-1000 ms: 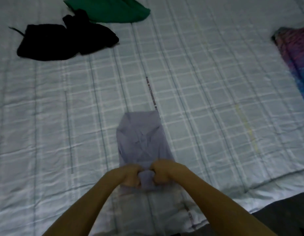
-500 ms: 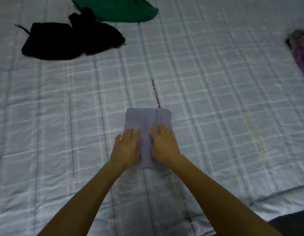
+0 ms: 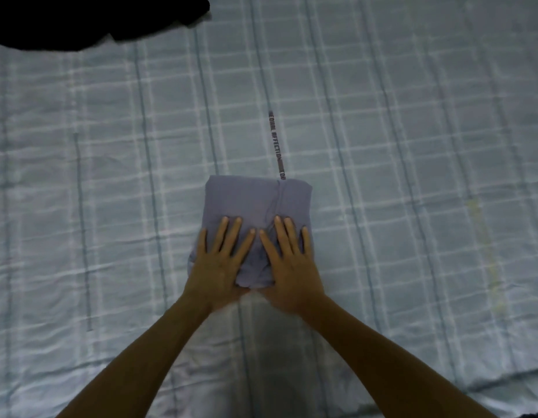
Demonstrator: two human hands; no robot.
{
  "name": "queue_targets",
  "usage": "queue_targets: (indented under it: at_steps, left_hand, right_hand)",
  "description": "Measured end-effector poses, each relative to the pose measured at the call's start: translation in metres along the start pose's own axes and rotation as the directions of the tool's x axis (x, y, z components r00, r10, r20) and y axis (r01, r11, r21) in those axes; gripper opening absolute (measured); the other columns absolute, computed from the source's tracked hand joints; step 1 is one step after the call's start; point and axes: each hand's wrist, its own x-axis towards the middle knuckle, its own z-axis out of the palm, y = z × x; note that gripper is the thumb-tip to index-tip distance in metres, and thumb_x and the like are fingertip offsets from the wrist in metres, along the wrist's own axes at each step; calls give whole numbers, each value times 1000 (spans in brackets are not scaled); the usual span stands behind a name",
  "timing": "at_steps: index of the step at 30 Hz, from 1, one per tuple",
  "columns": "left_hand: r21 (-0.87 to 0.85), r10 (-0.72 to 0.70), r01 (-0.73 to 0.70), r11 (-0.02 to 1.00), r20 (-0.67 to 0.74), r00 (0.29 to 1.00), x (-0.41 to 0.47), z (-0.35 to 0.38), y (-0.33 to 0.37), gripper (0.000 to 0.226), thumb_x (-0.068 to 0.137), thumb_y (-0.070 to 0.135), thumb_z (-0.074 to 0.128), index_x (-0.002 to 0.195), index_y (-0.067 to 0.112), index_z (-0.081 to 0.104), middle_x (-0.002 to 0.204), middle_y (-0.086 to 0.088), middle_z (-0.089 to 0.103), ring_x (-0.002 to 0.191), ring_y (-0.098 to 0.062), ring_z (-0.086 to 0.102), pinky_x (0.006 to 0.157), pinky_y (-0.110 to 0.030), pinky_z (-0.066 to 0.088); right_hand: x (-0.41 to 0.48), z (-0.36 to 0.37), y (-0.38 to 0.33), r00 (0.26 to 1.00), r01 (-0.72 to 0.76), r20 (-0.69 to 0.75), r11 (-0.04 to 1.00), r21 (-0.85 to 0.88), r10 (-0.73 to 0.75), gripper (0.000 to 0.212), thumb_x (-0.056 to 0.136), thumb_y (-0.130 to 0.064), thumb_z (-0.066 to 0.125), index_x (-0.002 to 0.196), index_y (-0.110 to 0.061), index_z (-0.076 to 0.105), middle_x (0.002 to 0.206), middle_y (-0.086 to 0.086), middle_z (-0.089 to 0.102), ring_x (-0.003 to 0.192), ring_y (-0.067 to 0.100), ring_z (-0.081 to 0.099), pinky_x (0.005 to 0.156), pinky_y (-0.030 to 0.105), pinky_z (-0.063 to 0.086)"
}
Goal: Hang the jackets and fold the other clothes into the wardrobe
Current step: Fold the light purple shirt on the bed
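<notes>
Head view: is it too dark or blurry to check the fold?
Head view: dim, bluish, no glare; folded cloth and its creases readable; black garment top left a featureless mass; slight blur at the heels of left hand and right hand; bedcover print legible.

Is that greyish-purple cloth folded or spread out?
Folded: the cloth is a compact rectangle, rounded at its far edge, left hand and right hand flat on it.

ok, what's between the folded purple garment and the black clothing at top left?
Only bare checked bedspread lies between the folded purple garment and the black clothing; the head view shows it.
</notes>
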Motion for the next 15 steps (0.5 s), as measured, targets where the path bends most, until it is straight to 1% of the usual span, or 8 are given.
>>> queue_targets:
  at_steps: [3, 6, 8, 9, 10, 12, 13, 15]
  left_hand:
    - [-24, -36, 34, 999, -85, 996, 18, -10, -4, 86, 79, 63, 46, 148, 17, 23, 154, -20, 17, 142, -39, 13, 106, -64, 13]
    - [-43, -53, 48, 998, -121, 991, 37, -12, -5, 80, 85, 50, 51, 149, 16, 17, 154, -21, 14, 143, -38, 12, 106, -65, 16]
    - [-36, -71, 68, 997, -106, 992, 45, -6, -6, 89, 84, 42, 63, 151, 15, 10, 154, -22, 11, 143, -39, 12, 107, -64, 22]
    - [-27, -88, 86, 996, -92, 992, 47, -3, -5, 96, 82, 39, 68, 151, 14, 6, 154, -23, 11, 142, -40, 14, 106, -63, 25]
    - [-18, -107, 106, 994, -72, 992, 49, -2, -3, 102, 79, 37, 72, 151, 12, 3, 153, -25, 14, 141, -41, 17, 105, -62, 29]
    - [-1, -148, 148, 989, -44, 988, 53, -5, 1, 108, 71, 32, 79, 149, 9, 9, 149, -27, 26, 135, -43, 30, 99, -60, 38]
    - [6, -166, 167, 986, -31, 986, 57, -6, 2, 108, 65, 29, 83, 146, 5, 15, 145, -28, 33, 130, -44, 38, 96, -59, 42]
    - [10, -170, 170, 985, -13, 985, 63, -12, 3, 107, 57, 24, 88, 140, 2, 24, 137, -30, 44, 122, -45, 48, 89, -57, 48]
  right_hand:
    - [25, -7, 6, 998, 14, -61, 1000, -6, -14, 92, 77, -56, 59, 150, -13, 24, 156, 22, 9, 145, 36, 3, 115, 58, 4]
    - [43, -3, 11, 997, -6, -72, 1000, 25, 7, 91, 78, -44, 64, 151, -14, 18, 156, 20, 13, 145, 34, 10, 116, 52, 6]
    - [50, 2, 13, 997, -27, -69, 999, 19, 28, 94, 76, -36, 71, 149, -13, 17, 154, 20, 20, 142, 35, 22, 116, 51, 13]
    - [51, 3, 12, 997, -33, -74, 999, -6, 33, 94, 75, -33, 73, 148, -12, 19, 152, 21, 25, 139, 36, 28, 113, 50, 18]
    - [53, 4, 11, 996, -36, -80, 999, -40, 33, 91, 74, -31, 74, 147, -10, 22, 150, 22, 31, 136, 37, 35, 110, 50, 23]
    - [57, 5, 9, 996, -39, -83, 994, -97, 31, 85, 74, -30, 73, 143, -8, 28, 143, 23, 42, 128, 37, 46, 105, 49, 34]
    - [60, 3, 9, 996, -41, -85, 995, -90, 33, 84, 73, -28, 73, 141, -7, 30, 139, 23, 46, 124, 37, 50, 101, 50, 39]
    - [66, -4, 10, 996, -25, -86, 1000, -13, 24, 84, 68, -21, 78, 138, -4, 34, 132, 24, 53, 117, 37, 57, 93, 50, 49]
